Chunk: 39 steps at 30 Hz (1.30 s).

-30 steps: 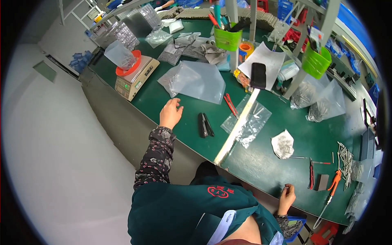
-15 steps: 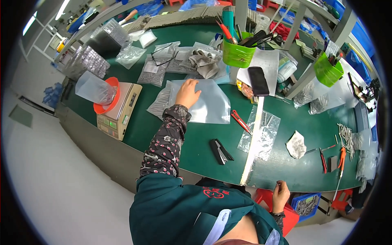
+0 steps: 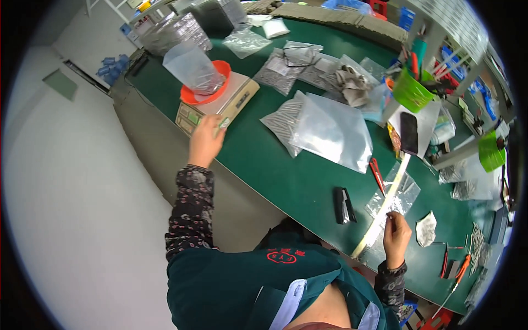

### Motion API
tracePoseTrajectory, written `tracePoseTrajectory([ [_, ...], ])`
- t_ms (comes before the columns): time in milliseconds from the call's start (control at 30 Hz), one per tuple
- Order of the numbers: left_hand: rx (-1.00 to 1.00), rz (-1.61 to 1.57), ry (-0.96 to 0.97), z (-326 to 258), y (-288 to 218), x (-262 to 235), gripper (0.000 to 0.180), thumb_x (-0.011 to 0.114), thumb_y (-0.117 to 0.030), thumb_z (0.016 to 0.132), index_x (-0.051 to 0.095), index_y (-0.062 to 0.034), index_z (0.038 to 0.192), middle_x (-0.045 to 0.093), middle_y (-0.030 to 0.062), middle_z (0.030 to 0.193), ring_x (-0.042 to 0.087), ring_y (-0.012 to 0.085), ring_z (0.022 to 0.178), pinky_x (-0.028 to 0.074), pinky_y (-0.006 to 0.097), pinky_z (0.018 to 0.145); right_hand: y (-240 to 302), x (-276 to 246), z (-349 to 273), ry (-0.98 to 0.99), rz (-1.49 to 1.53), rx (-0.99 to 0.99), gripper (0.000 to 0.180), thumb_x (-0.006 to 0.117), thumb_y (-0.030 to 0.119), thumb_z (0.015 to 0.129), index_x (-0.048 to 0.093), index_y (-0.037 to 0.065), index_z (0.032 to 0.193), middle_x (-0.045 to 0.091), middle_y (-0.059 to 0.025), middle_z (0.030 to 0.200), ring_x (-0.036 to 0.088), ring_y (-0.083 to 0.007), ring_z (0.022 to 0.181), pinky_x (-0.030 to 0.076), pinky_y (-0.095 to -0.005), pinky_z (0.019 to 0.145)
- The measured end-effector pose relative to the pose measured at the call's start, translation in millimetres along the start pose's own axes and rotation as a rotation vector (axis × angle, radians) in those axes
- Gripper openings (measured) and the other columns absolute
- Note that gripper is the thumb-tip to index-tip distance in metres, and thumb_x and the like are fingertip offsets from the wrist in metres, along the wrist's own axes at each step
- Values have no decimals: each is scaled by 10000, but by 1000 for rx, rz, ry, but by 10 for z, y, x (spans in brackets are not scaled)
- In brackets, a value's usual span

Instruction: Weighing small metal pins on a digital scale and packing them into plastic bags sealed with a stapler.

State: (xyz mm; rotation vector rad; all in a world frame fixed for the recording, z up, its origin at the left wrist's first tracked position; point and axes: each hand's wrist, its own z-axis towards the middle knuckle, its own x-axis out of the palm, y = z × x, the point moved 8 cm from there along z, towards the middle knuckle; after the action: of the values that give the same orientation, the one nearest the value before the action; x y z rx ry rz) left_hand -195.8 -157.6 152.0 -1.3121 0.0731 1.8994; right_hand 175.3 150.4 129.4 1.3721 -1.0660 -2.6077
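Note:
My left hand (image 3: pixel 207 141) is at the front panel of a beige weighing scale (image 3: pixel 242 98), fingers partly stretched, holding nothing that I can see. On the scale sits an orange-red bowl (image 3: pixel 223 70) with a tilted clear plastic bag (image 3: pixel 190 65) in it; grey pieces show at the bag's bottom. My right hand (image 3: pixel 397 236) is raised over the table's near edge, beside a pale strip (image 3: pixel 374 228). Its fingers are curled together; anything in them is hidden. A black stapler (image 3: pixel 344 205) lies to its left.
Mid-table lie a clear flat bag (image 3: pixel 335 132) and a bag of grey rods (image 3: pixel 283 124). Farther back are filled bags (image 3: pixel 279 71) and a grey glove (image 3: pixel 353 85). A red cutter (image 3: pixel 377 176), black phone (image 3: pixel 408 132), green tool bin (image 3: pixel 410 92) and white cloth (image 3: pixel 425 229) are at the right.
My left hand has moved from the flat bag leftward to the scale's front panel. My right hand has risen from below the table edge to above it. The view has turned left.

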Motion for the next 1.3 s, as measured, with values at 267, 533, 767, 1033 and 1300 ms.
tracePoseTrajectory([
  [267, -36, 85, -90, 1051, 1404, -1031, 375, 554, -49, 763, 471, -89, 1127, 530, 100, 1046, 551, 254, 886, 446, 352, 761, 1777, 1204, 1201, 287, 211, -237, 148, 590, 6, 702, 577, 26, 848, 560, -127, 628, 548, -268, 526, 418, -318, 489],
  [533, 162, 271, 207, 2107, 1888, -868, 465, 514, -18, 781, 397, -168, 1205, 525, 104, 1066, 536, 295, 928, 450, 374, 766, 3676, 2412, 2624, 378, 290, -636, 489, 595, 62, 721, 425, 104, 1178, 510, -86, 541, 528, -264, 493, 389, -335, 457],
  [767, 158, -74, 487, 2461, 2187, -539, 257, 555, -51, 763, 506, -59, 1015, 609, 121, 828, 592, 249, 750, 457, 331, 678, 4068, 3383, 3409, 480, -64, -658, 359, 597, 202, 737, 509, 105, 1071, 578, -136, 659, 580, -321, 652, 450, -407, 562],
  [1033, 18, -17, 160, 2496, 2221, -470, 208, 554, -252, 796, 597, -50, 773, 586, 73, 580, 564, 168, 521, 421, 264, 513, 3939, 3485, 3529, 315, -134, -598, 138, 578, 167, 742, 642, 50, 778, 612, -146, 795, 589, -322, 774, 459, -419, 655],
  [1300, 103, -282, -212, 2622, 1535, -862, 188, 572, -163, 834, 563, 3, 747, 517, 4, 553, 470, 44, 529, 379, 202, 510, 3836, 2582, 3688, 128, -251, -665, 220, 558, 275, 782, 613, 67, 738, 581, -130, 629, 586, -308, 633, 466, -394, 565],
])
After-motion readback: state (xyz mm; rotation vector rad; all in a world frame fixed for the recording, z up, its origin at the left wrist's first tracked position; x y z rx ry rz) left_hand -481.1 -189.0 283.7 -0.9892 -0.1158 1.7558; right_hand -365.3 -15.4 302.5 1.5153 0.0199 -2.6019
